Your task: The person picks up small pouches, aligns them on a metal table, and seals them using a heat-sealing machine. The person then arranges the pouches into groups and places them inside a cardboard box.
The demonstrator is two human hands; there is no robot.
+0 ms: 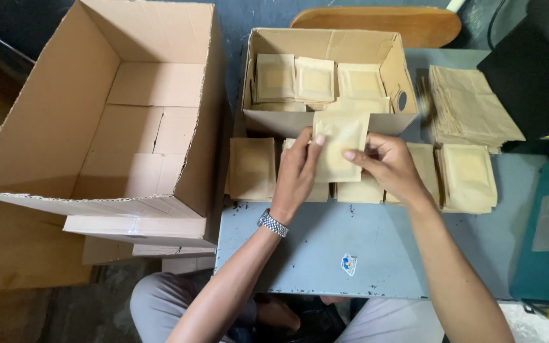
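Grey-blue table carries large empty carton at left, small box w/ pouches, pouch stacks. Left hand & right hand both pinch one kraft pouch, upright, above stacks, just before small box.

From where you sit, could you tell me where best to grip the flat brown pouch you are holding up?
Probably by its two side edges, as now: the left hand pinches the left edge and the right hand the right edge of the brown pouch. It is thin, flat and upright, so come from the sides.
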